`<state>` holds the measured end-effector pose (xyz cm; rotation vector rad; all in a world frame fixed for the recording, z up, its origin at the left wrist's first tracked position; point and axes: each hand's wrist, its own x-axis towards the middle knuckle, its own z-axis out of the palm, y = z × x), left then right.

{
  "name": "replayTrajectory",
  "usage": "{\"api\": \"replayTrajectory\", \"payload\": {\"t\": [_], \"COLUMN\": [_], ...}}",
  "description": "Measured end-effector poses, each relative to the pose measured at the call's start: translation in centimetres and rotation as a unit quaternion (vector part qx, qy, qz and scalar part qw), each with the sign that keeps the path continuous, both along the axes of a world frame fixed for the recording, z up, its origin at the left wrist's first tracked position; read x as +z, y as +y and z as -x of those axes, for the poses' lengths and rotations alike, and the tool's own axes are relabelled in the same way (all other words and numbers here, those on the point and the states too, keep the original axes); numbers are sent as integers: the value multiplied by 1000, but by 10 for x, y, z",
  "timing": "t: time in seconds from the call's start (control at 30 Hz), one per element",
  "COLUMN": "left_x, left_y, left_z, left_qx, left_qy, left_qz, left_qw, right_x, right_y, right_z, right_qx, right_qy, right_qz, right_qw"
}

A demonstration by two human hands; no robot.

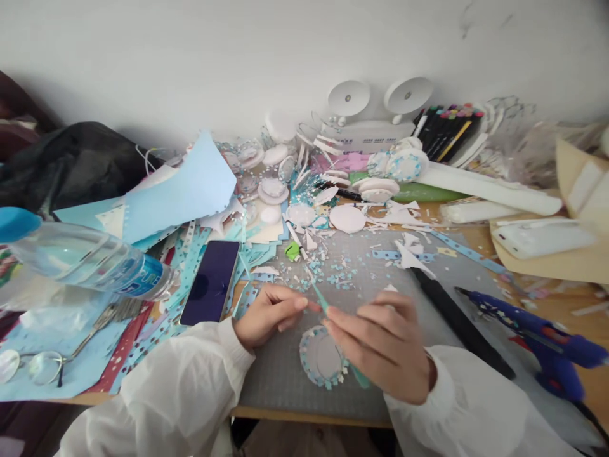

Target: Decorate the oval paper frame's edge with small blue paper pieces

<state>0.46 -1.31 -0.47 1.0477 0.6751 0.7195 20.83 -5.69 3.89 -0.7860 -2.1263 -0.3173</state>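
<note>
My right hand [380,343] is closed round a slim teal tool [320,297], whose thin tip points up and away while its wider end shows below the palm. To its left, my left hand [276,312] has its thumb and fingers pressed together near the tool; anything between them is too small to make out. Below and between the hands, a round white disc [324,357] edged with small blue and white pieces lies on the grey mat [285,393]. My right hand hides part of the disc's right side. Tiny blue and white bits [335,273] are scattered beyond the hands.
A dark phone [210,282] and a plastic bottle [95,260] lie left, with glasses [45,368] nearer the edge. On the right are a black tool [461,324] and a blue glue gun [537,336]. White discs [347,219], papers and markers [447,133] crowd the back.
</note>
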Motion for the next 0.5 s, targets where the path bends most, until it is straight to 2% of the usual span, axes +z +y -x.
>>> {"api": "replayTrajectory", "payload": {"t": [0.1, 0.2, 0.33, 0.4, 0.5], "left_x": [4, 8, 6, 3, 0], "left_y": [-1, -2, -4, -4, 0], "left_z": [0, -1, -5, -6, -6], "left_qx": [-24, -22, 11, 32, 72], "left_qy": [-19, -18, -20, -20, -20], "left_qz": [11, 23, 55, 65, 72], "left_qw": [999, 999, 998, 997, 995], "right_x": [3, -4, -5, 0, 2], "right_y": [-6, -6, -6, -15, -43], "right_z": [11, 24, 37, 28, -18], "right_qx": [14, 18, -17, -36, -107], "right_qy": [-51, -81, -56, -21, 39], "right_qz": [-31, -45, 28, 79, 106], "right_qw": [998, 996, 998, 996, 988]}}
